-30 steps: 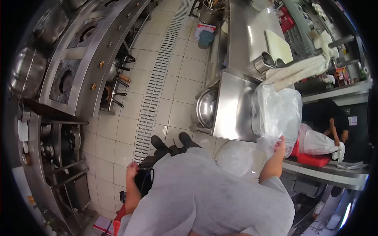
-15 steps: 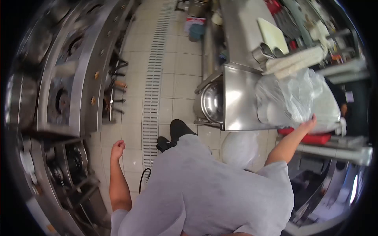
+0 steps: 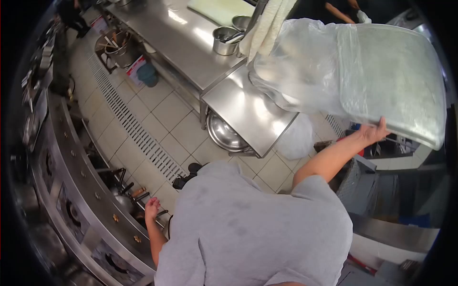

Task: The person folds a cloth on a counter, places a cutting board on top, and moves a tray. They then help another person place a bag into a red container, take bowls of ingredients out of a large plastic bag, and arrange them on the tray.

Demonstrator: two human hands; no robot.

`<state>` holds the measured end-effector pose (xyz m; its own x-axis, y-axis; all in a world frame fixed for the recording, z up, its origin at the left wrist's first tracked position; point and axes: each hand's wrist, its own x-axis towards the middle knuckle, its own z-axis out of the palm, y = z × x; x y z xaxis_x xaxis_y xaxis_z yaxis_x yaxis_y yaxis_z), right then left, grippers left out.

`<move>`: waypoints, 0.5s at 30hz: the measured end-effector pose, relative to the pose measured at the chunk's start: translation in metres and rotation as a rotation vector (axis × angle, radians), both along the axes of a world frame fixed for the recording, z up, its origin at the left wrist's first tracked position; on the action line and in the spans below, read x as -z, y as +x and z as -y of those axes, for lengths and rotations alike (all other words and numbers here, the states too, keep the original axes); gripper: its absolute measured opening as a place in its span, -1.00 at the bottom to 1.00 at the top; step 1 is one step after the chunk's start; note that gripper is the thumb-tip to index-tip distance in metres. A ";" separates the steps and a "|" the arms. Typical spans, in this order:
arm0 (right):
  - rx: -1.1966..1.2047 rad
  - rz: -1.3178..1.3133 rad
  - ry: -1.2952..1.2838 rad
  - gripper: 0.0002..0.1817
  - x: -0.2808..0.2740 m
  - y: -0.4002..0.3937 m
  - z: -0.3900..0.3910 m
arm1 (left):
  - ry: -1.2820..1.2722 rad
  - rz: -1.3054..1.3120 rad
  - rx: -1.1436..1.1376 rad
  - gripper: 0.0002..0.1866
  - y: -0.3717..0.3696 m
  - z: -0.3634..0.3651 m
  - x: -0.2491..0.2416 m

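A large flat metal tray (image 3: pixel 396 76), partly covered by crumpled clear plastic (image 3: pixel 315 66), juts out past the steel table end in the upper right. My right hand (image 3: pixel 374 132) grips its near edge from below, fingers partly hidden by the rim. The plastic-covered end lies over the steel table (image 3: pixel 253 102). At my side, low on the left, my left hand (image 3: pixel 152 208) hangs with fingers curled and nothing visible in it, close to the pan handles under the stove front.
Gas stove (image 3: pixel 71 214) lines the left. A floor drain grate (image 3: pixel 138 136) crosses the tiles. Steel bowl (image 3: pixel 224 131) sits under the table; a white bag (image 3: pixel 296 138) lies beyond. Metal pots (image 3: pixel 224 45), towels (image 3: pixel 269 28) and a cutting board (image 3: pixel 222 10) are on the table. Another person's arm (image 3: pixel 339 12) shows at top.
My view has turned to the right. The tray now reaches farther out to the right, its bare surface more exposed, with my right hand at its edge. My left hand stays low, nearer the stove.
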<state>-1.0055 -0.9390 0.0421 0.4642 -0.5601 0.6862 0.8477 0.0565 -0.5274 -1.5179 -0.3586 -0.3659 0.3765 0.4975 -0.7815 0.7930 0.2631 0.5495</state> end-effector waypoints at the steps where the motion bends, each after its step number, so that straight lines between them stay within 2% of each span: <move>1: 0.026 0.029 -0.040 -0.25 0.004 -0.017 0.001 | -0.007 0.003 0.017 -0.76 0.011 -0.011 0.004; 3: 0.043 0.044 -0.052 -0.21 0.009 -0.052 -0.005 | -0.059 0.186 0.087 -0.78 0.028 -0.047 0.030; 4: 0.079 0.064 -0.058 -0.23 0.005 -0.071 -0.013 | -0.082 0.374 0.162 -0.74 0.028 -0.073 0.068; 5: 0.117 0.080 -0.063 -0.24 0.002 -0.091 -0.020 | -0.089 0.371 0.164 -0.74 0.039 -0.078 0.062; 8: 0.176 0.139 -0.055 -0.30 -0.004 -0.130 0.002 | 0.043 0.261 0.220 -0.71 0.123 -0.098 0.001; 10: -0.102 0.252 -0.122 -0.41 -0.024 -0.152 0.005 | 0.025 0.259 0.255 -0.70 0.161 -0.112 -0.013; 11: -0.084 0.250 -0.133 -0.41 -0.038 -0.162 -0.005 | 0.075 0.291 0.353 -0.69 0.179 -0.122 -0.016; 12: -0.040 0.119 -0.182 -0.47 -0.056 -0.170 -0.018 | 0.128 0.331 0.452 -0.68 0.199 -0.131 -0.018; 13: 0.011 -0.021 -0.224 -0.54 -0.064 -0.181 -0.029 | 0.117 0.333 0.479 -0.68 0.217 -0.140 -0.023; 15: 0.126 0.008 -0.284 -0.58 -0.071 -0.196 -0.030 | -0.018 0.506 0.396 -0.66 0.243 -0.151 -0.033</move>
<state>-1.2012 -0.9090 0.1126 0.3970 -0.3983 0.8269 0.8430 -0.1981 -0.5002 -1.2749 -0.2075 -0.3327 0.8537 0.2334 -0.4655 0.4753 0.0158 0.8797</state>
